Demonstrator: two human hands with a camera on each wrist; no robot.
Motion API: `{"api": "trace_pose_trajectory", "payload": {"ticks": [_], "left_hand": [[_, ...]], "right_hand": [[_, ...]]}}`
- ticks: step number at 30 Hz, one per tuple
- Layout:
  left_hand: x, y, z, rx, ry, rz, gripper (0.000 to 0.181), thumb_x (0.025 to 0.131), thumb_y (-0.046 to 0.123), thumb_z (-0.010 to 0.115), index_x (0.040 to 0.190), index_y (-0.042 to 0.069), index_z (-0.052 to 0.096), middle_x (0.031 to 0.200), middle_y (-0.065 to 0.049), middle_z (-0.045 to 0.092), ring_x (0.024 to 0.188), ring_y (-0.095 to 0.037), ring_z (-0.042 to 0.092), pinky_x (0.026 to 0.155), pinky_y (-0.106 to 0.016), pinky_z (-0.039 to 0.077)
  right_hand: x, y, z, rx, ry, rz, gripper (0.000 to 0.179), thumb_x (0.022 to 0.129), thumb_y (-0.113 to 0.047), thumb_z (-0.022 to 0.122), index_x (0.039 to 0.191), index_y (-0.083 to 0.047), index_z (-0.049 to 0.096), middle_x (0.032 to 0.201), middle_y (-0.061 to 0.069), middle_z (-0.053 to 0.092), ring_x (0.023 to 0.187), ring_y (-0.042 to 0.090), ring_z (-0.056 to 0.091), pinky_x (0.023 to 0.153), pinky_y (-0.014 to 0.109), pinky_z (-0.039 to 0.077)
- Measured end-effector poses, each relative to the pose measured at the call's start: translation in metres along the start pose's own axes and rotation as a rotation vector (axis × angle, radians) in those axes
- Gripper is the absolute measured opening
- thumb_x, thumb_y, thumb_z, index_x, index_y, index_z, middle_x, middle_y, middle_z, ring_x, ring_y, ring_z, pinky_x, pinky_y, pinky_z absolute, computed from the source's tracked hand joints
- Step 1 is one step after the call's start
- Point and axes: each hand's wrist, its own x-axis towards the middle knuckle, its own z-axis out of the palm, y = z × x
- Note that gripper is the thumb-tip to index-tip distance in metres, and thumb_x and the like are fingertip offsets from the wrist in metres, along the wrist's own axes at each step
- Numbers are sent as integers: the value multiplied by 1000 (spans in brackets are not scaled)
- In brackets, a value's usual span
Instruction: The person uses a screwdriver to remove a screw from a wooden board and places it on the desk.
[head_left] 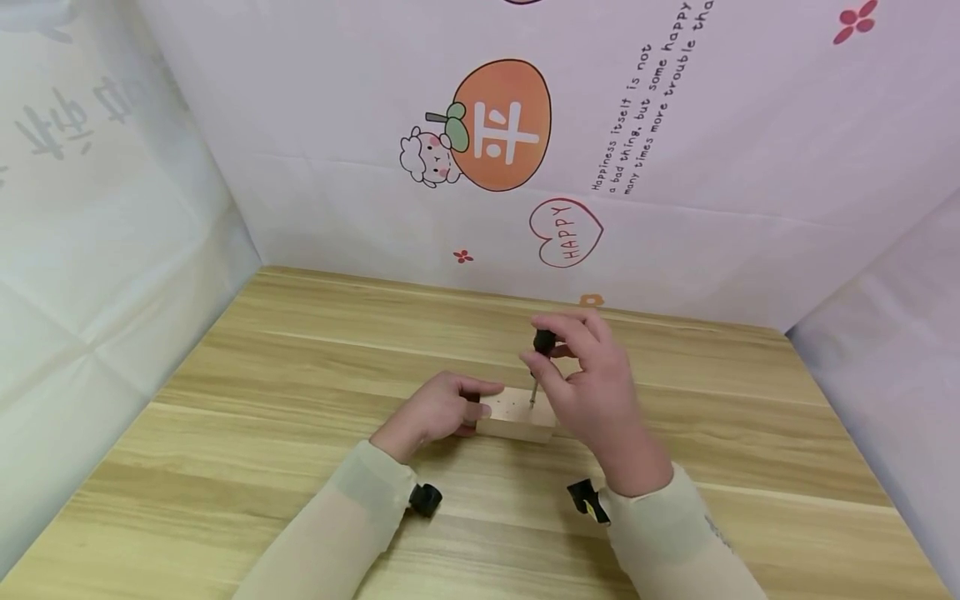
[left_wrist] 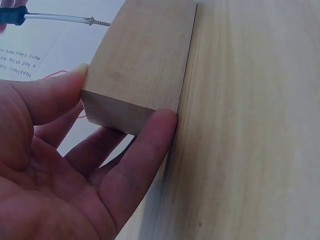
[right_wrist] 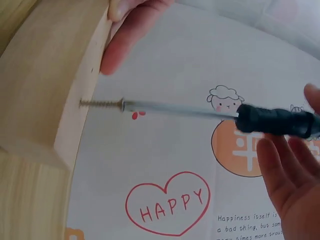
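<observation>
A pale wooden block (head_left: 516,423) with small holes in its top lies flat on the wood-grain table (head_left: 225,433). A threaded screw (right_wrist: 102,104) stands in it, most of its length exposed, and a black-handled screwdriver (right_wrist: 250,120) meets its head, nearly upright, slightly tilted.

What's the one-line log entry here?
left hand: grips pale rectangular wooden block | right hand: holds black-handled metal screwdriver | threaded metal screw: between screwdriver and block

on my left wrist feed the wooden block (left_wrist: 140,55) hides the tip of the screw (left_wrist: 102,23), and the right feed crops the right hand (right_wrist: 297,187).
</observation>
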Motion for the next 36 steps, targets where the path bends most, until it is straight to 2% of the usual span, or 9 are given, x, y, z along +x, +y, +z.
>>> {"api": "trace_pose_trajectory", "payload": {"ticks": [5,8,12,16,21,24,28,31,36], "left_hand": [[0,0,1,6,-1,2,34,95,10,69,126,24,72,130,0,60,102,-20,60,76,-36,57],[0,0,1,7,2,-5,34,95,10,70,126,25,72,132,-1,60,103,-20,60,76,-36,57],[0,0,1,-1,5,-13,34,94,10,70,125,25,73,133,-2,59,104,-20,60,76,-36,57],[-1,-1,1,-8,4,-15,34,95,9,70,126,24,72,134,-2,58,104,-20,59,77,-37,57],[-1,-1,1,-6,2,-16,35,95,9,69,127,24,72,134,-2,58,105,-20,59,77,-36,57],[-1,-1,1,-2,1,-13,35,95,9,69,127,24,72,133,-2,58,104,-20,59,77,-36,57],[-1,0,1,4,0,-13,35,95,10,69,127,24,72,130,-3,59,103,-21,59,76,-37,57],[0,1,0,10,0,-11,35,95,10,69,127,24,72,130,-3,59,103,-21,59,76,-37,57],[-1,1,0,13,0,-1,35,95,10,69,127,23,71,133,-3,58,105,-21,59,76,-36,57]], "right_hand": [[0,-4,2,-35,85,-5,30,78,6,83,105,-4,75,93,7,62,80,18,65,66,15,50],[0,-5,1,58,60,-9,37,80,12,78,114,0,71,96,10,68,83,20,68,78,19,53],[-2,-6,1,167,17,23,39,86,16,69,122,2,63,103,13,70,88,23,70,82,24,54],[-3,-7,-1,69,12,18,31,86,11,71,115,1,66,103,9,67,89,22,67,81,31,56],[-3,-8,-2,-36,48,84,32,80,0,84,110,-4,70,98,6,62,83,18,66,68,23,55],[-3,-7,-4,15,58,135,33,81,2,82,111,-4,72,97,5,65,83,17,68,68,18,53],[-3,-8,-6,152,13,182,34,87,10,72,118,-2,67,106,8,69,91,20,70,75,19,54],[-2,-7,-5,190,-11,163,32,89,13,67,118,1,64,108,10,69,93,21,69,75,21,55],[-1,-4,-2,81,1,95,35,81,8,79,113,-1,66,103,6,64,90,18,66,73,30,58]]}}
